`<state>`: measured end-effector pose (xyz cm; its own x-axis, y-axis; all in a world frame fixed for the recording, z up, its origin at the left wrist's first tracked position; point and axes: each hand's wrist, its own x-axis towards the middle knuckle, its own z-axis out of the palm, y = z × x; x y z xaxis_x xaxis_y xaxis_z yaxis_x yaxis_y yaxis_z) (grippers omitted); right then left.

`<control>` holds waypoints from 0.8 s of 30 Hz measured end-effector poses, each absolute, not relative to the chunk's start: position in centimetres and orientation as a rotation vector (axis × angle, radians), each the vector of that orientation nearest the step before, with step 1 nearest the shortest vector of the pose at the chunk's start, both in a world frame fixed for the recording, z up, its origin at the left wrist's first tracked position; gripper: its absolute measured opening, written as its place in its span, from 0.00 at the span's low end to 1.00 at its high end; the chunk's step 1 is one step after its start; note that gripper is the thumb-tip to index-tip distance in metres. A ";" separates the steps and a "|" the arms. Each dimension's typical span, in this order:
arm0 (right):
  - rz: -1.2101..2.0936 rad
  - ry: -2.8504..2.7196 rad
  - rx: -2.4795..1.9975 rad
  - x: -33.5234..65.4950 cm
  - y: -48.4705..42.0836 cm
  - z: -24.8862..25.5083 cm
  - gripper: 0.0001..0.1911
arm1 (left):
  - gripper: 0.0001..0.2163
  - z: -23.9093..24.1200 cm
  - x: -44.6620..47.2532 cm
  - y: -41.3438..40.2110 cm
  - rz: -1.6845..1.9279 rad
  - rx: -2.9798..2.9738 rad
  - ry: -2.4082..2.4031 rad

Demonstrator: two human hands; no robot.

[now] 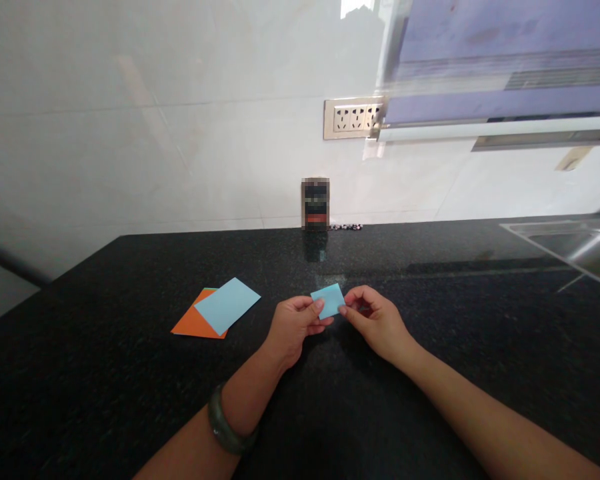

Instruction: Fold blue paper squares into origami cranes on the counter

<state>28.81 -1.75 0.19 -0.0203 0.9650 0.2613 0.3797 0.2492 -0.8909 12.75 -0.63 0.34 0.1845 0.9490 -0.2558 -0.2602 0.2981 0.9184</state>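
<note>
Head view: left hand [295, 327] and right hand [380, 323] pinch small blue paper [332, 299] from both sides, seemingly for control; pale-blue sheet [229, 305] tops orange sheet [195, 320], toward left edge of counter [105, 400].

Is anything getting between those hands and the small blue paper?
Nothing visible does: the left hand grips the small blue paper, and the right hand touches its right edge. The loose sheets lie aside to the left.

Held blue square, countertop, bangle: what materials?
Blue square: likely paper, matte, flat with crisp edges.
Countertop: probably polished granite or similar stone; dark speckle, visible reflections.
Bangle: perhaps jade-like stone, smooth, from its greenish sheen; glass or resin possible.
</note>
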 end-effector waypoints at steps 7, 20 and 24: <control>1.061 -1.458 -1.203 29.0 -1.5 0.3 0.07 | 0.19 0.6 12.7 -0.8 0.992 0.792 0.894; 1.302 -1.324 -1.134 28.4 -2.0 0.9 0.09 | 0.12 0.1 13.0 -1.0 1.030 0.902 0.795; 1.232 -1.356 -1.127 28.5 -1.6 0.4 0.11 | 0.14 0.2 13.1 -1.1 1.033 0.953 0.894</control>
<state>28.48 -1.58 0.40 -0.1226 0.9905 0.0629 0.0321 0.0673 -0.9972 13.10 -1.06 0.17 0.2633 0.9536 -0.1458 -0.2811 0.2204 0.9340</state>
